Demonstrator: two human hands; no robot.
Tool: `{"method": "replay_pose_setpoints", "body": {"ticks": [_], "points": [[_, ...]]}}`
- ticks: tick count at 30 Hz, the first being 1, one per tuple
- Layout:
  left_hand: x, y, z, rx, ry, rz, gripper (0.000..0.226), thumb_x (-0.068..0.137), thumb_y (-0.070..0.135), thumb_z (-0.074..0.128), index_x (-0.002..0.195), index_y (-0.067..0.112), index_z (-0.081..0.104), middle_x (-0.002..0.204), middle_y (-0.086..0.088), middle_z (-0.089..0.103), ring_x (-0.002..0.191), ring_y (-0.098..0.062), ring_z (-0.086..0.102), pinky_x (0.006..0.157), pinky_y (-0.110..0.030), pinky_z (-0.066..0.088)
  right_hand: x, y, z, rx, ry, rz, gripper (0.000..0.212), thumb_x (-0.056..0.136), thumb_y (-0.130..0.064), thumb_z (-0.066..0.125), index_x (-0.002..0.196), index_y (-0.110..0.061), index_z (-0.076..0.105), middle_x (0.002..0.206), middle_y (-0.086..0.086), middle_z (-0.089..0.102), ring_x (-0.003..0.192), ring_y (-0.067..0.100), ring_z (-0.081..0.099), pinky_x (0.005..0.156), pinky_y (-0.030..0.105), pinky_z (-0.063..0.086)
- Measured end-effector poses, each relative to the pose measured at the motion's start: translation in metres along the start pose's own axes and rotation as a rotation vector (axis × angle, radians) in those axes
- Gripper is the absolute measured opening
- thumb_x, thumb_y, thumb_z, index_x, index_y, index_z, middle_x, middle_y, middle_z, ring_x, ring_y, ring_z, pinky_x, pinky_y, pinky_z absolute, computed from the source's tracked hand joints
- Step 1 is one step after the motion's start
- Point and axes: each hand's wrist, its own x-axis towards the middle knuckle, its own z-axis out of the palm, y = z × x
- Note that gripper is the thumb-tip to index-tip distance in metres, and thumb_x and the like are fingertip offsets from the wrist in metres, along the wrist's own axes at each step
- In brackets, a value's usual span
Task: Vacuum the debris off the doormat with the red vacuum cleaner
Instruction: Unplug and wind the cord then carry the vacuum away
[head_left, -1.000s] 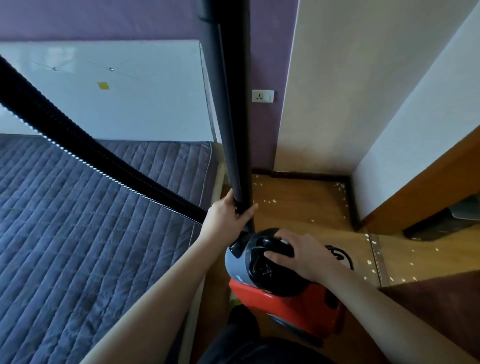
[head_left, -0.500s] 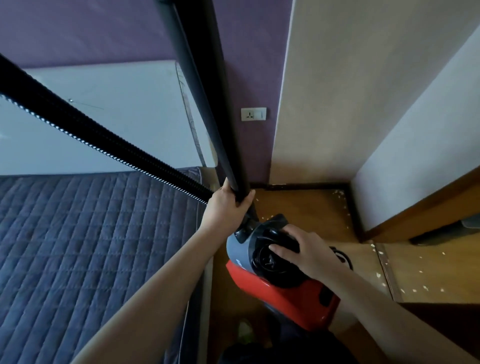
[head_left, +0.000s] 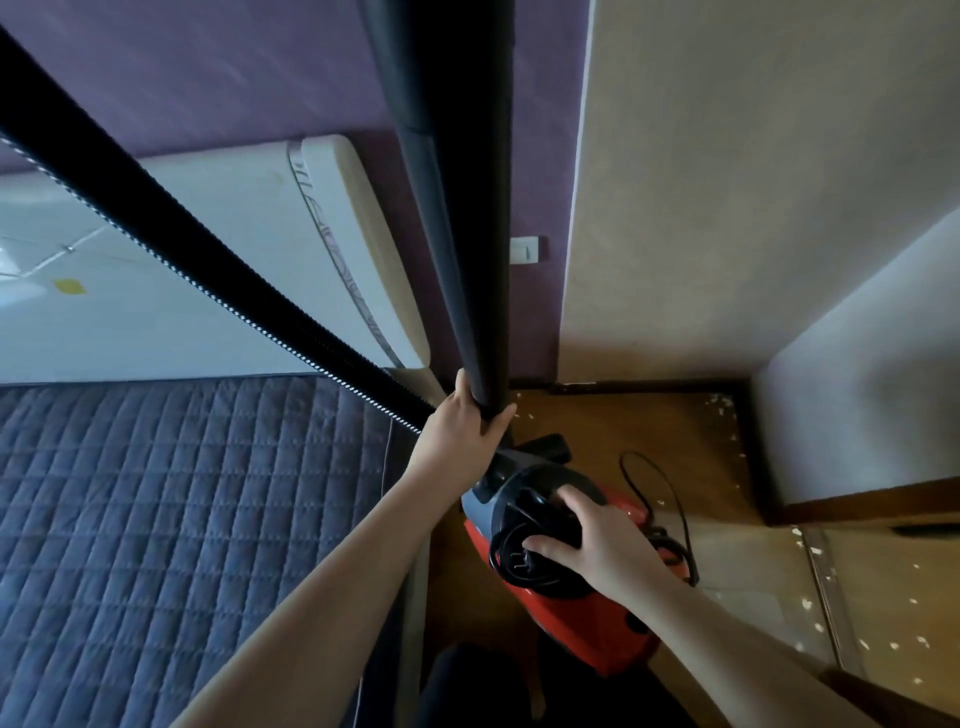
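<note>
My left hand is wrapped around the lower end of the vacuum's rigid black tube, thumb on one side and fingers curling round the other. The tube runs nearly straight up from that grip and out of the top of view, so its long axis is close to vertical, with the nozzle end somewhere above me where I cannot see it. The ribbed black hose stretches away from the same spot, up and to my left over the quilted grey mattress.

My right hand lies over the black top of the red vacuum cleaner, fingers spread and bent down onto the handle area; I cannot tell for certain whether they close around a handle or merely press on the housing. The canister sits on the wooden floor just beside the bed, right below my left hand, its power cord looped behind it.

The doormat itself I cannot pick out with any confidence. White bits of debris are scattered over the floor to my right and ahead, towards the corner. So I judge the work lies to my right, on the side of the hand holding the canister, and the tube must tip down from upright and swing that way.
</note>
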Motion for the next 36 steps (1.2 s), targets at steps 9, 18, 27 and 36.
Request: {"method": "replay_pose_setpoints", "body": {"ticks": [9,18,27,36], "points": [[0.105,-0.035,0.04,-0.054,-0.118,-0.012,0.046,0.098,0.037,0.057,0.135,0.015,0.041,0.121,-0.007,0.063,0.11,-0.025,0.06,0.086,-0.032,0.048,0.09,0.039,0.028,0.012,-0.022,0.184,0.102,0.076,-0.08,0.041,0.151,-0.012,0.032,0.12,0.007,0.068,0.092,0.013,0.07,0.08,0.026,0.058],[0.199,-0.106,0.109,-0.12,-0.148,0.018,0.038,0.094,0.033,0.064,0.127,0.018,0.05,0.115,0.001,0.068,0.106,-0.017,0.065,0.094,-0.04,0.054,0.187,0.089,0.117,0.162,-0.023,0.373,0.088,0.085,-0.07,0.046,0.151,-0.014,0.031,0.14,0.004,0.055,0.119,0.015,0.06,0.089,0.018,0.048],[0.26,-0.173,0.193,-0.1,-0.143,0.031,0.035,0.093,0.032,0.066,0.124,0.02,0.055,0.102,0.013,0.066,0.099,-0.008,0.065,0.084,-0.022,0.052,0.271,0.17,0.209,0.289,-0.018,0.455,0.07,0.09,-0.062,0.051,0.144,-0.018,0.041,0.131,0.0,0.061,0.113,0.014,0.062,0.086,0.018,0.05],[0.319,-0.224,0.243,-0.1,-0.134,0.057,0.039,0.094,0.036,0.064,0.13,0.024,0.055,0.096,0.024,0.055,0.084,0.008,0.053,0.066,0.004,0.036,0.341,0.225,0.272,0.361,-0.007,0.52,0.083,0.091,-0.058,0.052,0.155,-0.014,0.021,0.15,0.006,0.044,0.127,0.019,0.054,0.088,0.021,0.051]]}}
